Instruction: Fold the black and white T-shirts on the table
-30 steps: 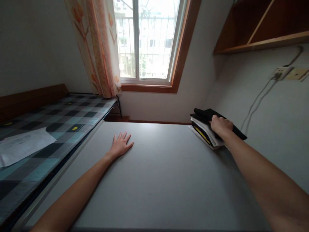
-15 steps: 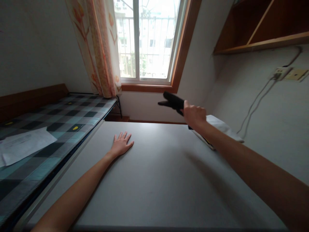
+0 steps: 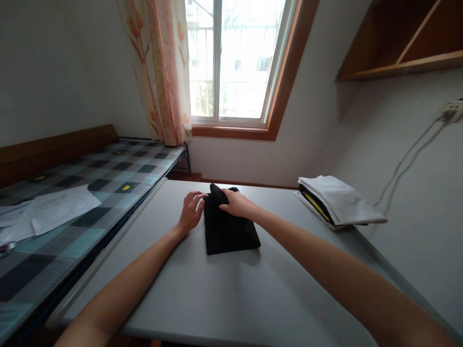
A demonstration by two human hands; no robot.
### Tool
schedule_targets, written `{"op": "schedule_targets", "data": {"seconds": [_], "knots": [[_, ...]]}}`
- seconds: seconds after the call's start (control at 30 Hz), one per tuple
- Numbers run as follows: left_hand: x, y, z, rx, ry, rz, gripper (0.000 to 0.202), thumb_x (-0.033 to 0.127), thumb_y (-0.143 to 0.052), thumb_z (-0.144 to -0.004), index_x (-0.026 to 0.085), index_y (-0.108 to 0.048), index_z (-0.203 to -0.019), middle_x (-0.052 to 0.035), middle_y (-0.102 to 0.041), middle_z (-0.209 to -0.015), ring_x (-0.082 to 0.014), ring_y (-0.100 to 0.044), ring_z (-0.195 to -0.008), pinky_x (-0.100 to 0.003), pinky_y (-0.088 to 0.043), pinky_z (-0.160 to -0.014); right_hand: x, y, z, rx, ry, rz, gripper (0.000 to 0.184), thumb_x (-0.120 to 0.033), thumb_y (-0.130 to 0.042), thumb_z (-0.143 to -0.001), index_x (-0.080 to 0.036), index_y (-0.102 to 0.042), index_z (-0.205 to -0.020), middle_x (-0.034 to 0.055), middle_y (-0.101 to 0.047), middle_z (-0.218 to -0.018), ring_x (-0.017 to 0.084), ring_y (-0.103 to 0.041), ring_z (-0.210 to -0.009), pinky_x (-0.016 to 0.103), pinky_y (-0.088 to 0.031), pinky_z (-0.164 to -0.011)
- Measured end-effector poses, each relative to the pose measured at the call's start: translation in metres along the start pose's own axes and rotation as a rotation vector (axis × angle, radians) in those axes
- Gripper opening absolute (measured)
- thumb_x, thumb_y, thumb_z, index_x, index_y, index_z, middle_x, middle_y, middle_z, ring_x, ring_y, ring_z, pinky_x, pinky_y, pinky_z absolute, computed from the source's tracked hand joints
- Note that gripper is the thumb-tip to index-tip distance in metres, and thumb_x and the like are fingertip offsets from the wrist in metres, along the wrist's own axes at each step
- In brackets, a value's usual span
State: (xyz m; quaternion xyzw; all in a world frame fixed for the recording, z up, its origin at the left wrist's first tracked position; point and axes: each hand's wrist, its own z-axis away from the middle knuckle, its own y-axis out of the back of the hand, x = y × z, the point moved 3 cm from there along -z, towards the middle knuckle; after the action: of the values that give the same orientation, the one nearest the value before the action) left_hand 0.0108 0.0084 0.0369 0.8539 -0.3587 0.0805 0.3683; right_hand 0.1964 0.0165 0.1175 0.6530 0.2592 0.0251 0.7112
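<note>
A folded black cloth (image 3: pixel 231 236), probably a garment, lies on the white tabletop (image 3: pixel 202 294) in front of me. My right hand (image 3: pixel 238 204) is closed on its far part, where a flap of the fabric is lifted and bunched under the thumb. At the left edge of the cloth is my left hand (image 3: pixel 191 210), fingers bent and apart, with the fingertips at the cloth's far left corner. Whether those fingertips press on the fabric I cannot tell.
A stack of folded clothes (image 3: pixel 336 200), white on top with black and yellow below, sits at the table's right side by the wall. On the left, a checkered bed (image 3: pixel 144 166) carries some papers (image 3: pixel 61 209). Cables (image 3: pixel 408 152) hang along the right wall.
The black cloth has come down from the air onto the table, still in my right hand. My left hand has lifted from lying flat and moved right to the cloth's edge.
</note>
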Motion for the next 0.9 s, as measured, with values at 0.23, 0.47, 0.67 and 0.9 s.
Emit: {"op": "schedule_targets", "data": {"seconds": [0.23,0.47,0.67,0.9], "knots": [[0.042,-0.007,0.009,-0.507,-0.250,0.122,0.032,0.038,-0.042,-0.095,0.021,-0.064,-0.110,-0.0091,-0.061,-0.116,-0.0195,-0.058,-0.105,-0.036,-0.042,-0.097,0.046,0.034,0.008,0.160,-0.012,-0.125,0.066,-0.022,-0.057,-0.081,-0.023,-0.038,-0.143,0.0070,-0.066,-0.119,0.020,-0.063,-0.100,0.029,-0.047,-0.085],[0.054,-0.018,0.015,-0.648,-0.296,0.003,0.050,0.047,-0.046,-0.093,0.026,-0.046,-0.138,-0.0085,-0.052,-0.137,-0.0215,-0.051,-0.122,-0.038,-0.032,-0.106,0.142,0.096,0.061,0.443,-0.426,0.305,0.063,-0.024,-0.053,-0.081,-0.015,-0.041,-0.142,0.0173,-0.062,-0.119,0.029,-0.062,-0.101,0.035,-0.047,-0.081],[0.051,-0.031,0.017,-0.546,-0.162,-0.202,0.055,0.046,-0.050,-0.091,0.019,-0.045,-0.139,-0.0100,-0.060,-0.115,-0.0237,-0.056,-0.104,-0.038,-0.039,-0.094,0.170,0.074,0.072,0.270,-0.354,0.223,0.038,-0.034,-0.052,-0.085,-0.017,-0.062,-0.118,0.0094,-0.069,-0.105,0.022,-0.064,-0.093,0.029,-0.046,-0.080],[0.039,-0.034,0.012,-0.467,-0.032,-0.238,0.021,0.029,-0.049,-0.093,0.023,-0.067,-0.103,-0.0062,-0.063,-0.101,-0.0211,-0.057,-0.092,-0.036,-0.042,-0.083,0.141,0.009,0.062,0.005,-0.167,0.199,0.071,-0.063,-0.053,-0.081,-0.020,-0.049,-0.137,0.0159,-0.058,-0.127,0.030,-0.057,-0.112,0.037,-0.046,-0.088]]}}
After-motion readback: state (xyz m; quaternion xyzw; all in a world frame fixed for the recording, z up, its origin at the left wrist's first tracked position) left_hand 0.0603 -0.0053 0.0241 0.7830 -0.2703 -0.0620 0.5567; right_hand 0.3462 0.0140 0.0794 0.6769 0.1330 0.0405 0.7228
